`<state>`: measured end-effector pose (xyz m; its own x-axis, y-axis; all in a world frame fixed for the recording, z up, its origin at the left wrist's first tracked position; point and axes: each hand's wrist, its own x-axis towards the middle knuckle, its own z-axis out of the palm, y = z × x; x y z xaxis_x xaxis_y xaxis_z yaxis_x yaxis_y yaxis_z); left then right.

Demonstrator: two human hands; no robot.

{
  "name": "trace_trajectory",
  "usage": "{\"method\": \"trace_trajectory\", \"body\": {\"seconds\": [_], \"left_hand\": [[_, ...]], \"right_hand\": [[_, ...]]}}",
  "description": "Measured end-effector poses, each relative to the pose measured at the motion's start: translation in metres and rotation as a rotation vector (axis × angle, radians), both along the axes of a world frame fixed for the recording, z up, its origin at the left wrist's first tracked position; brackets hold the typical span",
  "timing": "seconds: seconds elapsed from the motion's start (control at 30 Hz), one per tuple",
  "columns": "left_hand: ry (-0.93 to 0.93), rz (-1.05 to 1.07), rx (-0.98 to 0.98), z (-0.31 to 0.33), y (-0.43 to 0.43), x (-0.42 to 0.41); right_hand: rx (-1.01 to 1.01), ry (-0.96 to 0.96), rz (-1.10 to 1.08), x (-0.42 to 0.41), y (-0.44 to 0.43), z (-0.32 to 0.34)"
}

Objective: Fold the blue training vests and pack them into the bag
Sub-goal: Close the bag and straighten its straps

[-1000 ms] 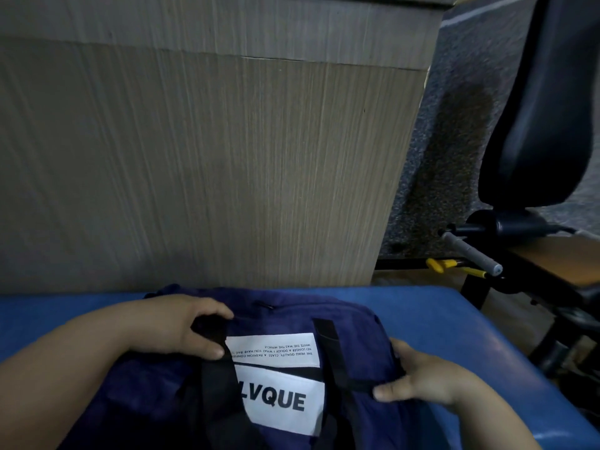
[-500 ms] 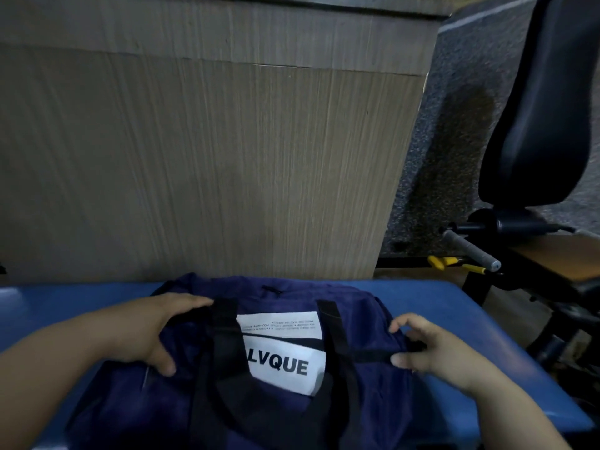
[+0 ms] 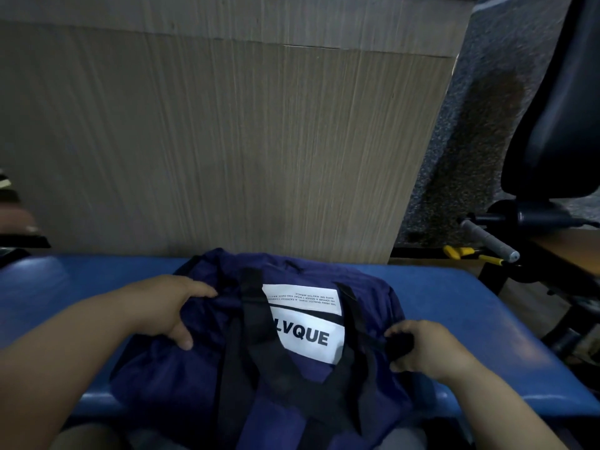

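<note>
A navy blue bag [image 3: 181, 378] with black straps [image 3: 251, 306] and a white "LVQUE" label [image 3: 308, 332] lies on a blue padded bench [image 3: 454, 306] in front of me. My left hand [image 3: 165, 306] rests on the bag's upper left side, fingers spread over the fabric and thumb pointing down. My right hand [image 3: 425, 347] grips a black strap piece at the bag's right end. No blue vests are visible; the bag's inside is hidden.
A wooden panel wall [image 3: 227, 141] rises right behind the bench. To the right stand a black padded gym seat [image 3: 558, 108], a grey-handled bar [image 3: 487, 237] and a yellow tool [image 3: 461, 253] on the floor. The bench's right edge drops off near my right hand.
The view has tilted so the bag sits further from me. My left hand slid off the black strap onto the fabric. My right hand closed round the strap piece at the right end.
</note>
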<state>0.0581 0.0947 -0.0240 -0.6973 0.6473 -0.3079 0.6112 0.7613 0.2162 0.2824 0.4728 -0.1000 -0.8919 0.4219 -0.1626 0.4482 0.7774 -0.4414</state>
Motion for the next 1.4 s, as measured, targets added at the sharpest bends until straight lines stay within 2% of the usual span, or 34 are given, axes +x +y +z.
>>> {"method": "trace_trajectory", "body": {"seconds": [0.2, 0.33, 0.5, 0.67, 0.8, 1.03, 1.17, 1.27, 1.4], "left_hand": [[0.092, -0.040, 0.069, -0.003, -0.009, 0.005], [0.077, -0.056, 0.165, -0.005, -0.014, 0.010], [0.144, -0.033, 0.297, 0.002, -0.020, 0.012], [0.203, 0.127, 0.469, 0.009, -0.017, -0.001], [0.124, 0.243, 0.634, 0.028, -0.004, -0.004], [0.212, 0.355, 0.831, 0.060, 0.024, -0.021], [0.321, 0.438, 0.917, 0.061, 0.040, -0.022], [0.232, 0.442, 0.856, 0.045, 0.048, -0.018], [-0.059, 0.331, 0.672, 0.023, 0.054, -0.014]], "right_hand": [[-0.280, -0.007, -0.033, 0.014, -0.003, 0.001], [-0.208, 0.055, -0.075, 0.012, -0.010, 0.005], [0.079, 0.113, -0.177, 0.010, -0.016, 0.024], [0.240, 0.398, -0.298, -0.007, -0.017, 0.057], [0.245, 0.590, -0.322, -0.037, -0.007, 0.096], [0.237, 0.691, -0.352, -0.083, 0.014, 0.168], [0.159, 0.741, -0.357, -0.094, 0.016, 0.181], [0.116, 0.685, -0.373, -0.098, 0.020, 0.167], [-0.028, 0.501, -0.408, -0.097, 0.041, 0.122]]}}
